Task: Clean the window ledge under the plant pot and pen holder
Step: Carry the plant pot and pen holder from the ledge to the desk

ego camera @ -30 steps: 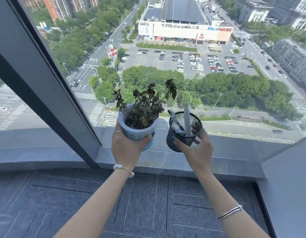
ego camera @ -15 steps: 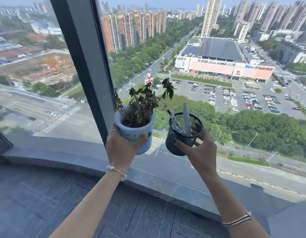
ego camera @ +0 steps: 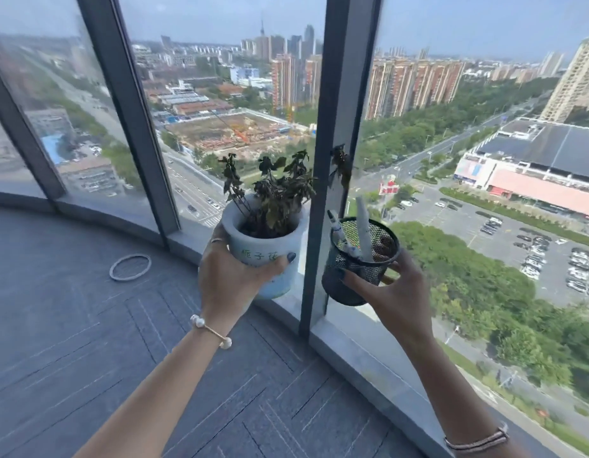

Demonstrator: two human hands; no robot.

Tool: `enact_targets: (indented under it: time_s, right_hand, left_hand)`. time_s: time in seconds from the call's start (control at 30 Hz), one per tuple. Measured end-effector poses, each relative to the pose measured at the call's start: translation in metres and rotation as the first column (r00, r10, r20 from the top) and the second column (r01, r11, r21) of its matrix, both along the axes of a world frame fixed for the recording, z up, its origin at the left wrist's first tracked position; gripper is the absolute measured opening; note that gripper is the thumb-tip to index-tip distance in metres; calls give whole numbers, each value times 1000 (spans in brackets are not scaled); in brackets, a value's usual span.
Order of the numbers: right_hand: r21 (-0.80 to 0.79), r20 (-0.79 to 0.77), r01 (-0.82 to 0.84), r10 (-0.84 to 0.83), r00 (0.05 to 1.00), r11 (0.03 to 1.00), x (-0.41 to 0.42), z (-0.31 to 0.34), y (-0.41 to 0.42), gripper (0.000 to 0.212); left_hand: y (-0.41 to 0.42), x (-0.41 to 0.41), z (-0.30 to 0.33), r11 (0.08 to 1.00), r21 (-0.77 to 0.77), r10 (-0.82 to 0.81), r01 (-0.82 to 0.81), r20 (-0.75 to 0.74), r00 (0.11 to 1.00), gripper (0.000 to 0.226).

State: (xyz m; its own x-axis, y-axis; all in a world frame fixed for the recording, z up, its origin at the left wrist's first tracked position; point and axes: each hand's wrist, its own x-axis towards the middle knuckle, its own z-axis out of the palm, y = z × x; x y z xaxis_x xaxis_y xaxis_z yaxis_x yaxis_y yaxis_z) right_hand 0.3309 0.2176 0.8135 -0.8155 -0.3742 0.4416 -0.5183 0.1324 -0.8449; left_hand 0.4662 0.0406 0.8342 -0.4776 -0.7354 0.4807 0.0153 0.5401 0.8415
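Both hands full: left hand (ego camera: 233,279) holds plant pot (ego camera: 266,256), right hand (ego camera: 397,289) holds pen holder (ego camera: 359,269), both lifted off window ledge (ego camera: 359,350). Ledge strip bare; window mullion (ego camera: 332,180) rises between the two. Floor (ego camera: 71,325) open (one ring (ego camera: 130,267) lying near ledge).

At frame centre, a plant pot (ego camera: 265,249) is held by the left hand (ego camera: 232,280), a mesh pen holder (ego camera: 359,262) by the right hand (ego camera: 397,287), above the window ledge (ego camera: 362,355).

Grey carpet tiles (ego camera: 88,342) covered the floor. A thin ring (ego camera: 130,267) lay flat on them near the glass. Dark window mullions (ego camera: 128,104) divided the panes. Outside: apartment towers (ego camera: 415,87), a car park (ego camera: 518,233), trees (ego camera: 484,292).
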Motion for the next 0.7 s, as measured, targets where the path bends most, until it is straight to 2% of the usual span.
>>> enact_targets:
  time_s: [0.2,0.33,0.53,0.63,0.7]
  right_hand:
    - [-8,-7,-220,220,975,975,113,9,-40,54]
    - [-10,-2,-395,395,919,919,203,11,-64,49]
    - [-16,33,-638,638,769,770,332,15,-100,46]
    - [-18,35,-737,737,675,676,393,21,-120,47]
    - [-10,30,-800,800,599,600,434,26,-133,58]
  left_hand:
    - [-6,159,2,977,-4,212,-212,-4,977,84]
    - [0,273,1,919,-19,395,-395,14,919,71]
    - [15,431,1,813,-10,582,-582,1,813,79]
    - [25,500,5,753,3,658,-658,-24,753,70]
    - [32,541,8,685,-10,727,-728,-37,685,63]
